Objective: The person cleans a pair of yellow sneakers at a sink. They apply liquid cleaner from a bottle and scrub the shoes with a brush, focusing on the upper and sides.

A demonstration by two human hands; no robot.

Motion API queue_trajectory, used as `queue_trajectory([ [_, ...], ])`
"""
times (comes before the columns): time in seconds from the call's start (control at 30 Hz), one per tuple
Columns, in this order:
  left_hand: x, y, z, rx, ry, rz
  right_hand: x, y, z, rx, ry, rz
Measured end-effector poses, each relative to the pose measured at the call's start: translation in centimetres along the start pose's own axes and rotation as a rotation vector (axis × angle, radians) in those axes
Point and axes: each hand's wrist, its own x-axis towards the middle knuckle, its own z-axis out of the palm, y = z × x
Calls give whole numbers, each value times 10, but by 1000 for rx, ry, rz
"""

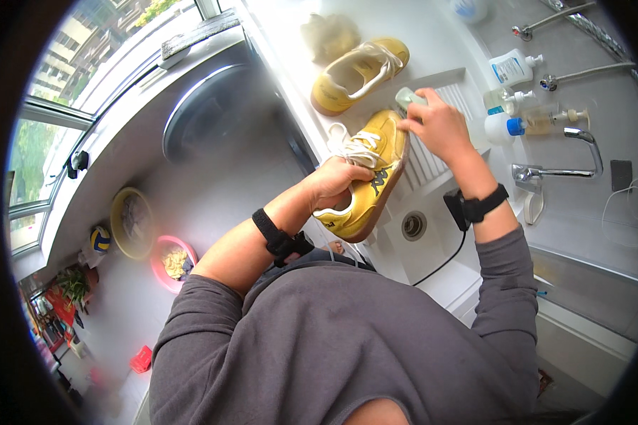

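Note:
A yellow lace-up sneaker point(391, 186) with white laces and a dark side logo is in my left hand point(337, 183); the fingers reach into its opening and the thumb lies on its side. My right hand point(438, 125) grips a small pale green translucent object point(408, 98), perhaps a brush or a bottle, by the sneaker's toe. Its far end points up and left, and the rest is hidden in the fingers. The other yellow sneaker point(328, 93) stands on the white sink surround just beyond, its white laces loose. The held sneaker is tilted above the sink's ribbed washboard point(425, 164).
The sink basin with its drain point(413, 226) lies below my right forearm. Pump bottles point(510, 68) and a chrome faucet point(558, 172) line the right side. A blurred beige item point(329, 37) sits behind the sneakers. A pink basin point(159, 265) of cloth stands on the floor at left.

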Motion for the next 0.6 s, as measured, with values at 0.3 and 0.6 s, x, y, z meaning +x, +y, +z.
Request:
queue_trajectory([
  [0.3, -2, 2, 2, 38, 21, -8, 0, -1, 2, 18, -57, 77],
  [0.6, -1, 1, 1, 87, 24, -10, 0, 1, 7, 44, -9, 110],
])
